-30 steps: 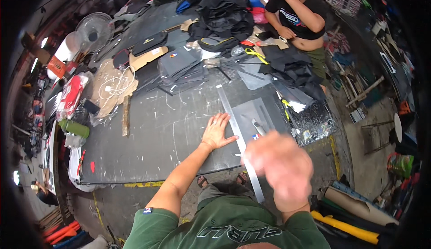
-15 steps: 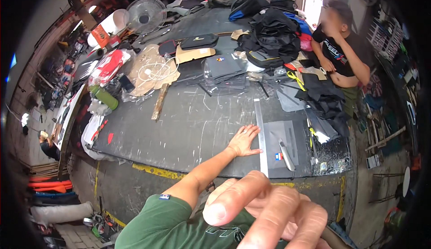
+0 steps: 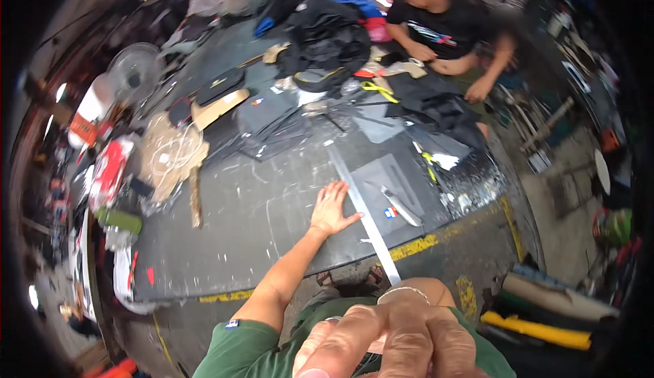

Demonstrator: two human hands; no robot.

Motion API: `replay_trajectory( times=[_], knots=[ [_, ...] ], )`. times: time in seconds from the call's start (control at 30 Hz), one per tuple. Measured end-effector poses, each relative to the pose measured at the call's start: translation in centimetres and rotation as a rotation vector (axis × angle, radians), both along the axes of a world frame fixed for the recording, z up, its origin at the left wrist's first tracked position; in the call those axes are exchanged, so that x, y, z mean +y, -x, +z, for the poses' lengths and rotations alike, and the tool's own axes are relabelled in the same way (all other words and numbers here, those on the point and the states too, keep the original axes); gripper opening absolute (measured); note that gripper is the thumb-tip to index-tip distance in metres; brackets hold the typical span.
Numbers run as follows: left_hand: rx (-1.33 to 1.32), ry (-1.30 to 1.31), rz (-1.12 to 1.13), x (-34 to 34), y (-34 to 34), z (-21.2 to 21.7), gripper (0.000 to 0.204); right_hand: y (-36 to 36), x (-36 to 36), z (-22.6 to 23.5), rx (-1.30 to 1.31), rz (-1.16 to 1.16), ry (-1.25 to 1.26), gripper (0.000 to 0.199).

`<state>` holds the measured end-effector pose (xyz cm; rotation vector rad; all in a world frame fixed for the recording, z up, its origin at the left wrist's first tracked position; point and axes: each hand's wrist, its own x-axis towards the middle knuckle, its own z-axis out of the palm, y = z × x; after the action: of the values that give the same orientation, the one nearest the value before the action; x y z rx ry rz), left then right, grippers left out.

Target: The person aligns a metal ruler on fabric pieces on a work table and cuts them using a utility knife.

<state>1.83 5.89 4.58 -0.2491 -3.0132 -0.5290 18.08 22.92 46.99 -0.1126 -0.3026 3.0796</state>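
Observation:
My left hand (image 3: 330, 209) lies flat on the dark table (image 3: 231, 242), fingers spread, its thumb at the edge of a long metal ruler (image 3: 360, 208). The ruler's near end juts past the table's front edge. Right of the ruler rests a dark grey sheet (image 3: 381, 174), with a silver-handled cutter knife (image 3: 402, 208) and a small blue, white and red label (image 3: 390, 212) on it. My right hand (image 3: 388, 340) is raised very close to the view at the bottom, fingers curled together. Its fingertips are partly cut off, so anything between them is hidden.
A person in a black T-shirt (image 3: 436, 30) is at the table's far right beside black fabric (image 3: 436, 102). Black bags and cloth (image 3: 323, 44) are heaped at the back. A wooden stick (image 3: 196, 197), brown paper (image 3: 163, 163) and a green bottle (image 3: 119, 220) lie left.
The view has turned, shifting the table scene left. My right hand has drawn lower with its fingers curled closer together. The ruler's near end now reaches over the table edge.

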Motion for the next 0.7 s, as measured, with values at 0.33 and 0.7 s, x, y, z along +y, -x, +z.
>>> replay_trajectory(
  times=[0.33,0.7],
  knots=[
    [0.055,0.003,-0.051,-0.2,0.5,-1.1,0.106,-0.3,-4.2,-3.9,0.748,-0.054,-0.038,0.029],
    [0.058,-0.032,-0.054,-0.4,0.5,-1.5,0.106,-5.4,-6.5,-0.8,0.225,0.582,-0.064,0.072]
  ],
)
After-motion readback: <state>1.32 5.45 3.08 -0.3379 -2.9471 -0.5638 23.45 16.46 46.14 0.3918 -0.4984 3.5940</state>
